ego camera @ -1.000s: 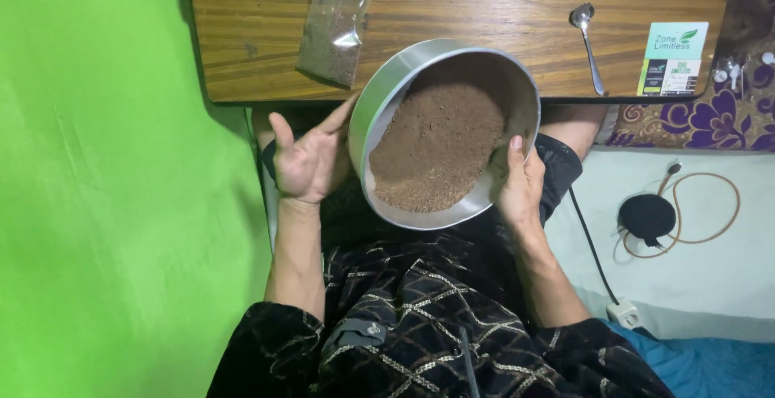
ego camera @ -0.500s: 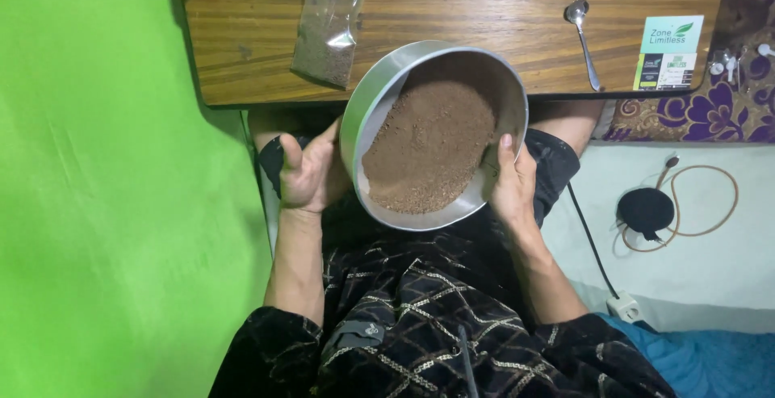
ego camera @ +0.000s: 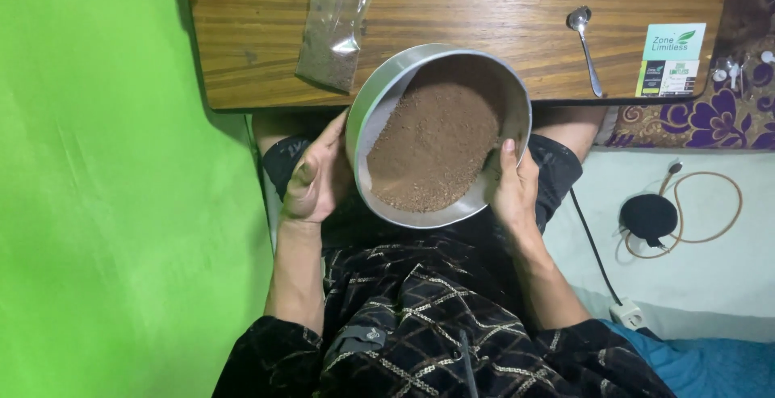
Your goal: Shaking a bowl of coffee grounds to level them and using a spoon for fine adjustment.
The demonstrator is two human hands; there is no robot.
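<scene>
A round metal bowl holds a heap of brown powder and hangs over my lap, in front of the wooden table's edge. My right hand grips the bowl's right rim, thumb over the edge. My left hand presses flat against the bowl's left wall, fingers together and pointing up. The bowl is tilted toward me, with the powder lying low on the near side.
On the wooden table lie a clear plastic bag with some brown powder, a metal spoon and a small green-and-black card. A green backdrop fills the left. A black round device with a cable lies on the floor at right.
My left hand, open and away from the bowl a second ago, has come in against the bowl's left side. The bowl shifted slightly; the right hand kept its grip.
</scene>
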